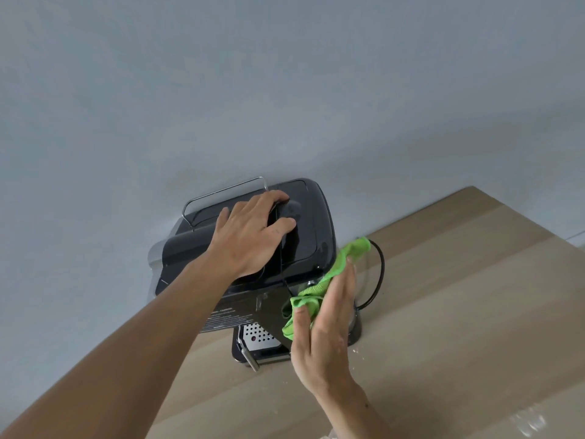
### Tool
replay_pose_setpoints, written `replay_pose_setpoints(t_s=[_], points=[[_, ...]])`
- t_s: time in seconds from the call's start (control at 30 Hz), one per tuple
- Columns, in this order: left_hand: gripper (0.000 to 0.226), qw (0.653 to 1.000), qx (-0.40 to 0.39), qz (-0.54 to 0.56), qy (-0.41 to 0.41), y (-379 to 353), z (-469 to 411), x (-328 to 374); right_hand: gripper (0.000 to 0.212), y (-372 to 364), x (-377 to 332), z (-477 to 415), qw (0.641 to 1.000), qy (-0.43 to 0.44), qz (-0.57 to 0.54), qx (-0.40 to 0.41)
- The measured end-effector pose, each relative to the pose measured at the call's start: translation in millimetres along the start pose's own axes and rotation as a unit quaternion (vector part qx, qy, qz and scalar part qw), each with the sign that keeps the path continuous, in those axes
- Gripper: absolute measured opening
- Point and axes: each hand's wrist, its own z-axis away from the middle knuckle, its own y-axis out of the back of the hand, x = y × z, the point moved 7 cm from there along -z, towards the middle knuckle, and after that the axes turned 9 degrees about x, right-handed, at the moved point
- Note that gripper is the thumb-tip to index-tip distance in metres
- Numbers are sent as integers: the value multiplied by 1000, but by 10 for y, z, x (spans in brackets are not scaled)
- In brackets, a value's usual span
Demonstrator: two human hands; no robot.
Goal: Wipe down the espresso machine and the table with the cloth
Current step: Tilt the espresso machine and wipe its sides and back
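A black espresso machine (304,213) stands on a light wooden table (459,296), close to a grey wall. My left hand (250,232) lies flat on the machine's top, fingers spread over the lid. My right hand (326,327) presses a bright green cloth (335,274) against the machine's right side with a flat palm, thumb hooked over the cloth's lower fold. Beneath the machine's front I see the perforated metal drip tray (258,337) and a metal wand (250,359).
A black power cord (380,274) loops behind the machine on the right. A wire rail (221,193) edges the machine's top at the back. Small pale crumbs (357,351) lie on the table near the machine's base. The grey wall (221,90) rises just behind.
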Motion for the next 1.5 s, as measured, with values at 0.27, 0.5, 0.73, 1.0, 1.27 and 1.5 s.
replay_pose_setpoints(t_s=[0.27, 0.5, 0.73, 1.0, 1.27, 1.5], points=[[51, 1000, 0, 9, -2, -7, -10, -9, 70, 54, 401, 62, 999, -37, 12, -32], [52, 1000, 1, 4, -2, -3, -16, -9, 69, 21, -27, -194, 1000, -13, -9, 3], [52, 1000, 4, 9, -5, -6, -16, -2, 73, 13, 668, 140, 995, -91, -4, -34], [51, 1000, 3, 11, -1, -11, -15, -7, 82, -42, 1161, 682, 926, -365, -17, -93], [53, 1000, -1, 4, 6, -12, -10, -14, 82, -7, 1298, 626, 900, -434, -32, -34], [53, 1000, 1, 3, 5, -26, -21, -26, 74, -127, 1158, 794, 839, -538, -68, 37]])
